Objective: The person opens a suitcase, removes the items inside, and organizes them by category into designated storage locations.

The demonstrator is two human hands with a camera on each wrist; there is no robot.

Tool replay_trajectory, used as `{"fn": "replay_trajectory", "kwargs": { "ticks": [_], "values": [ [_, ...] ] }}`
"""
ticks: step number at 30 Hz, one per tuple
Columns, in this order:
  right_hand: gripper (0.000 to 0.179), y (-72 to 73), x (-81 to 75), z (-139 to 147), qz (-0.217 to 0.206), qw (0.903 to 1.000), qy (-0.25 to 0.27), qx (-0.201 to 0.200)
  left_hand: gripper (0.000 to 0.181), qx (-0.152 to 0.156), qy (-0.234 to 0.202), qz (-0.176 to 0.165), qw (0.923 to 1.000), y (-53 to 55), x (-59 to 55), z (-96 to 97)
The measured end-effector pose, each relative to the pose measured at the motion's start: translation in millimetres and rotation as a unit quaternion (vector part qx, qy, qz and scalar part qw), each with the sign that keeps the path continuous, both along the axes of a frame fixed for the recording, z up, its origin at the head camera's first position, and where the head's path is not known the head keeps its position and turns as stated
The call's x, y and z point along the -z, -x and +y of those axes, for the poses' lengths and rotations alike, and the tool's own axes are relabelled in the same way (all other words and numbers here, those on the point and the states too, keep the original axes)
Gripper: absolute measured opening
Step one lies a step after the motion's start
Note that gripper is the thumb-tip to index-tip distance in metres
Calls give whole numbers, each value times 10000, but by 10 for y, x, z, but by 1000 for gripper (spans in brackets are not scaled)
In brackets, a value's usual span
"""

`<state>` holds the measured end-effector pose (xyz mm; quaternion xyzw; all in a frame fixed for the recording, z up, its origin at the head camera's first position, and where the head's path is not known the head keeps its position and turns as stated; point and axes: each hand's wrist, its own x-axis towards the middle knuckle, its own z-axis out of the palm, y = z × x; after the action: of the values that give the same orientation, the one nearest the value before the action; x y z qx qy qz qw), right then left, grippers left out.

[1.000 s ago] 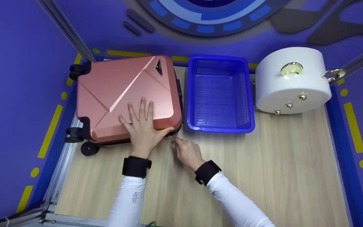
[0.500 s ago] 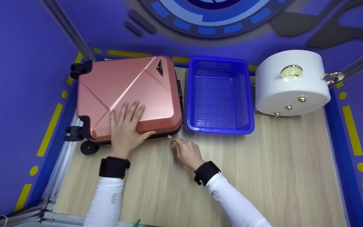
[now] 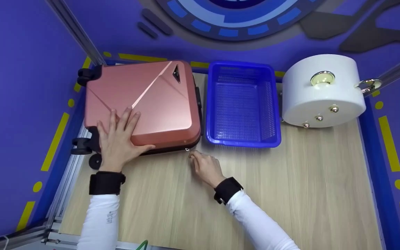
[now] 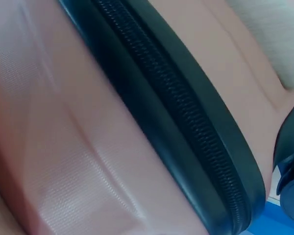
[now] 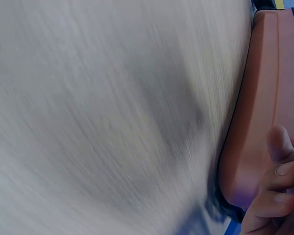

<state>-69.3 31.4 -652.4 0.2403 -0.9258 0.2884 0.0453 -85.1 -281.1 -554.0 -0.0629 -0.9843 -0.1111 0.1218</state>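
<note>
A rose-pink hard-shell suitcase [image 3: 161, 100] lies flat on the wooden table. My left hand [image 3: 118, 139] rests on its front left part, fingers spread and thumb along the near edge. The black zipper [image 4: 181, 103] runs along the suitcase side in the left wrist view, its teeth meshed there. At the near right corner my right hand [image 3: 207, 168] has curled fingers and pinches the pull of the silver zipper slider [image 3: 187, 149]. In the right wrist view the curled fingers [image 5: 279, 203] lie against the pink shell, and the pull itself is hidden.
A blue plastic basket [image 3: 243, 143] stands just right of the suitcase. Beyond it is a white round pot-like case [image 3: 319, 90] with metal handles and feet. Black wheels [image 3: 82, 146] stick out on the suitcase's left. Blue walls [image 3: 16, 104] enclose the table [image 3: 290, 187].
My left hand has slid left along the suitcase, from near its right corner toward the wheels. My right hand stays at the zipper slider.
</note>
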Motion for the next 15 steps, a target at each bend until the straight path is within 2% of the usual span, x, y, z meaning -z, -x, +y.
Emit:
{"fn": "replay_trajectory", "kwargs": {
  "ticks": [2,5,15],
  "values": [
    [9,-14,3,-16,-9,10000,49,11,120,-99,60,-39,9999,-12,7,3],
    [9,-26,10,-32,-43,9999,134,30,121,-244,142,110,9995,-22,36,31],
    [13,40,2,-9,56,9994,204,274,122,-549,152,896,9944,-30,157,209]
  ]
}}
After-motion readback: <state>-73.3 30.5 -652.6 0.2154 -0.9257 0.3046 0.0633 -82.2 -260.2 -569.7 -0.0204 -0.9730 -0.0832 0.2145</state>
